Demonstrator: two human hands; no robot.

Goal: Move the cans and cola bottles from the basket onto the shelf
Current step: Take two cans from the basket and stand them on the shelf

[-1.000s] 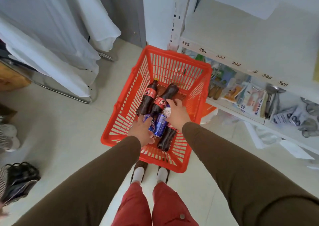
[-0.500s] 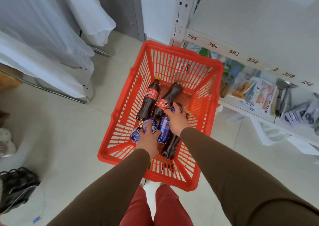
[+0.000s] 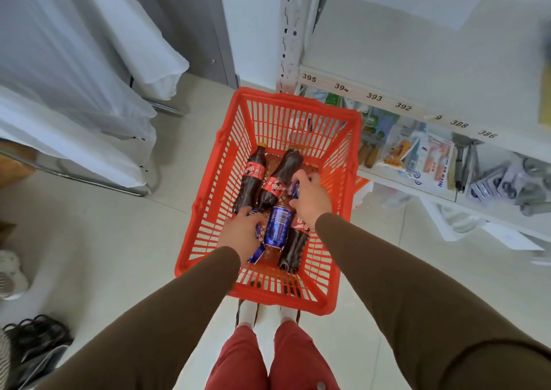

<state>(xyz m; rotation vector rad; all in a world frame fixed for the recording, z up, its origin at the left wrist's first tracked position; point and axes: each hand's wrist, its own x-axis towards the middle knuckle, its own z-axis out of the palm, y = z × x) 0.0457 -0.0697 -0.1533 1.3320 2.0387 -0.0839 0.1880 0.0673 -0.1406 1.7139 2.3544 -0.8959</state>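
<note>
Pick-up step, nothing shelved yet. Shelf (image 3: 417, 59) at 2 o'clock, top board bare. Red basket (image 3: 337, 307) on floor holds three cola bottles (image 3: 250, 178) and blue cans (image 3: 277, 225). Right hand (image 3: 310, 200) curled round a can at basket's 2 o'clock; left hand (image 3: 240, 234) wrapped on another at 8. Next: lift both clear, swing right.

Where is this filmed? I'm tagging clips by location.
Probably a small shop or stockroom: a red shopping basket, a shelf edged with numbered labels, and packaged goods on the tier below.
</note>
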